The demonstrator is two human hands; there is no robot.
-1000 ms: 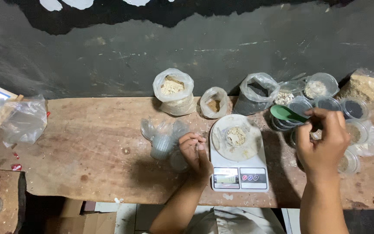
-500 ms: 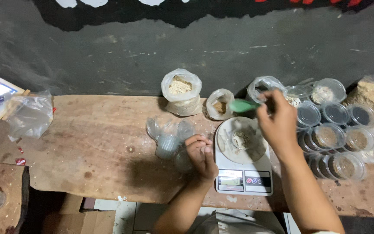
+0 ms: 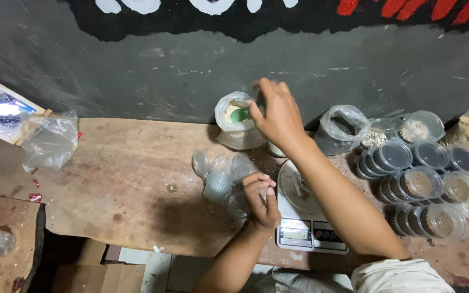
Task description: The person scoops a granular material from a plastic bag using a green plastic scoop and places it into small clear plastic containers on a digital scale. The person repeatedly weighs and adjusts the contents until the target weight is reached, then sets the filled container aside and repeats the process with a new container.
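My right hand (image 3: 276, 115) holds a green spoon (image 3: 240, 114) with its bowl dipped into the open top of a clear bag of pale powder (image 3: 236, 129) at the back of the wooden table. My left hand (image 3: 261, 202) rests with curled fingers beside the round dish (image 3: 291, 187) on a small white digital scale (image 3: 310, 233). My right forearm crosses over the dish and hides most of it. A pile of clear plastic cups (image 3: 221, 179) lies just left of my left hand.
Another open bag (image 3: 342, 128) stands right of my right hand. Several lidded round tubs of powders (image 3: 427, 187) crowd the right side. A crumpled clear bag (image 3: 50, 142) and a framed picture (image 3: 1, 111) sit at the far left. A dark wall (image 3: 137, 59) backs the table (image 3: 115, 179).
My right hand has carried the green spoon leftward from the tubs at the right, across the scale's dish, to the powder bag at the back. My left hand stayed by the scale.
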